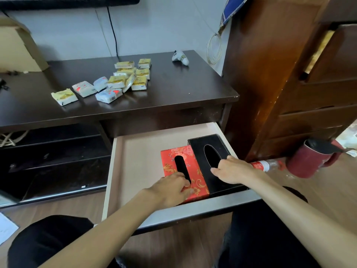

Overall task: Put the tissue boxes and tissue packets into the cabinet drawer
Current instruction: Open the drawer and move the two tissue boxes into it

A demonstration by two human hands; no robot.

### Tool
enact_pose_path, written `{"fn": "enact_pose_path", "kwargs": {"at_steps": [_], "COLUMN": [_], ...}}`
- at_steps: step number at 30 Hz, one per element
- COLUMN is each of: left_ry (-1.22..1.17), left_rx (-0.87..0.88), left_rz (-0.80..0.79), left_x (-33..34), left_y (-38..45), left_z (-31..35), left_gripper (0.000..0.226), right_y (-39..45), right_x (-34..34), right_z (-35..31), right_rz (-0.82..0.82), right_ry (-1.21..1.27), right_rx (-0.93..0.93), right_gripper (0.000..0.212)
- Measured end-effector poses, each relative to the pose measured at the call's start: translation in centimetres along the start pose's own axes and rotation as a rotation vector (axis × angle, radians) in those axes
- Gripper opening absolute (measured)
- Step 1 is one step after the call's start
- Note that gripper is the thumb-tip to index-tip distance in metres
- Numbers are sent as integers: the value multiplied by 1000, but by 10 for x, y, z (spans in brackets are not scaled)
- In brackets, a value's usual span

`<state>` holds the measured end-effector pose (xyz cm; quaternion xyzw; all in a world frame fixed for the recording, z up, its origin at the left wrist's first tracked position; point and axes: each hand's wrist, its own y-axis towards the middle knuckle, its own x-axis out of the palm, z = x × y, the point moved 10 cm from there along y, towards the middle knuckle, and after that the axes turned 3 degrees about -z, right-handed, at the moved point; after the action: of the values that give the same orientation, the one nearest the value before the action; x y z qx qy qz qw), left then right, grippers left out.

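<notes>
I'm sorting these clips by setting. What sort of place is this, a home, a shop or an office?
Most likely a room in a home: a dark low cabinet with an open drawer stands against a wall, a wooden dresser beside it, and a red kettle sits on the wood floor.

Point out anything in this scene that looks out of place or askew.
A plastic bottle with a red label lies on its side on the floor beside the open drawer, next to a red kettle. In the drawer, the red tissue box and black tissue box sit slightly skewed to the drawer walls.
</notes>
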<state>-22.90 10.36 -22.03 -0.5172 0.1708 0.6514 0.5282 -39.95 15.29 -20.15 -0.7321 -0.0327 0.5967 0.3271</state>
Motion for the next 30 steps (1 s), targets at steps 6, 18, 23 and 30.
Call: {"fn": "enact_pose_path", "kwargs": {"at_steps": [6, 18, 23, 30], "left_ry": [26, 43, 33, 24], "left_rx": [31, 53, 102, 157], "left_rz": [24, 22, 61, 137], "left_x": [9, 3, -4, -43], "left_y": [-7, -9, -5, -12], "left_z": [5, 2, 3, 2], "left_gripper": [46, 67, 43, 26], "right_y": [-7, -8, -1, 5], "right_x": [14, 8, 8, -41], "right_z": [3, -3, -4, -27], "right_rz": [3, -73, -103, 35], "right_ry": [-6, -47, 20, 40], "right_rx": [7, 3, -18, -112], "right_gripper": [46, 33, 35, 38]}}
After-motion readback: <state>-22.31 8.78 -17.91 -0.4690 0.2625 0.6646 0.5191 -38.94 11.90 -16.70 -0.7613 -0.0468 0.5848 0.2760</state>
